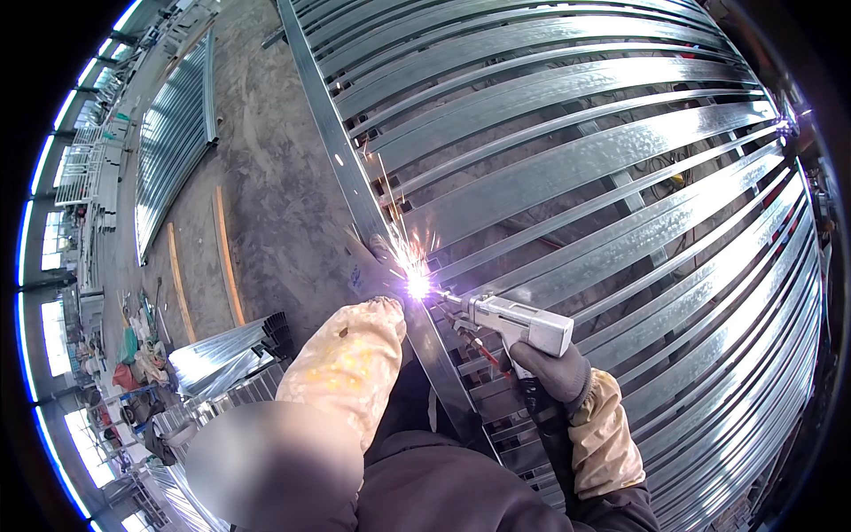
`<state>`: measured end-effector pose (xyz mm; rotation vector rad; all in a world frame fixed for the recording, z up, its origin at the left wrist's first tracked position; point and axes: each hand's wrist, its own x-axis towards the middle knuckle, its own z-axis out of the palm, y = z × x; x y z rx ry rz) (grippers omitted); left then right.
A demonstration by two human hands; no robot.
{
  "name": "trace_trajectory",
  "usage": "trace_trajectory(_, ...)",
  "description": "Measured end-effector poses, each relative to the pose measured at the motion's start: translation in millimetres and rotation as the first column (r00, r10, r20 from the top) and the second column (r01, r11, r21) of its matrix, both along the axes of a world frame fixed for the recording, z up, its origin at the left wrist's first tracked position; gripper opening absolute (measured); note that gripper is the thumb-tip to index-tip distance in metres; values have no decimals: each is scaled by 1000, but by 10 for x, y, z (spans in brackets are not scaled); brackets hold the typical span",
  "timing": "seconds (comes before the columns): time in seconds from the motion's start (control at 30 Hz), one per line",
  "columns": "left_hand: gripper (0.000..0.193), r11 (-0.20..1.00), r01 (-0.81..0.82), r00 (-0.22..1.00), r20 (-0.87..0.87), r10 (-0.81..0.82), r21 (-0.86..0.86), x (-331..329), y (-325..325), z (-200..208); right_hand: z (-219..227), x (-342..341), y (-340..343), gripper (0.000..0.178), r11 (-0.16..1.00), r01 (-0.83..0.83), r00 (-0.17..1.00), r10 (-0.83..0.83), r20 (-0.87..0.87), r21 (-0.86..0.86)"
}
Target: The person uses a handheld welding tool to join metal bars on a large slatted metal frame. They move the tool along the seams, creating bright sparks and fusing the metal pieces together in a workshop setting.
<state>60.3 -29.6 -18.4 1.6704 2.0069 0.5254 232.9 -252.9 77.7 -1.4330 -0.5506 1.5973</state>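
My right hand [557, 372], in a dark grey glove, grips a silver pistol-shaped welding gun [523, 321] with a thick black cable running down from its handle. The gun's nozzle points left at a bright violet-white weld spot [418, 285] on the edge of a galvanized steel frame bar [443, 365]. Orange sparks fly up and away from that spot. My left arm, in a stained tan protective sleeve [341, 359], reaches forward to the near side of the bar. Its cuff ends close to the glare, and the left hand's fingers are hidden there.
Long parallel galvanized slats [567, 186] fill the right side, with gaps showing floor and cables. Another violet glow [784, 126] shines at the far right. On the concrete floor lie a finished-looking slatted panel [177, 133], two wooden strips [229, 257] and stacked metal profiles [226, 353].
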Motion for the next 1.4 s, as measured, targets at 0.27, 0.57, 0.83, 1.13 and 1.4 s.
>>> trace_trajectory(0.27,59,998,1,935,353,19,-57,-136,69,-308,5,-3,-2,19,999,-21,999,20,27,46)
trace_trajectory(0.57,59,998,41,995,-88,-36,57,-36,7,19,9,8,-36,19,999,-23,999,22,28,28)
trace_trajectory(0.83,59,991,46,999,-35,-42,129,-131,66,-72,-111,-50,-115,36,985,60,996,-69,53,165)
trace_trajectory(1.13,61,994,65,988,134,-77,92,-132,87,-232,263,118,-764,42,974,149,988,-153,-10,-172)
trace_trajectory(1.4,59,995,53,985,161,-65,82,-63,39,-148,309,106,-1214,50,969,188,980,-196,-33,-161)
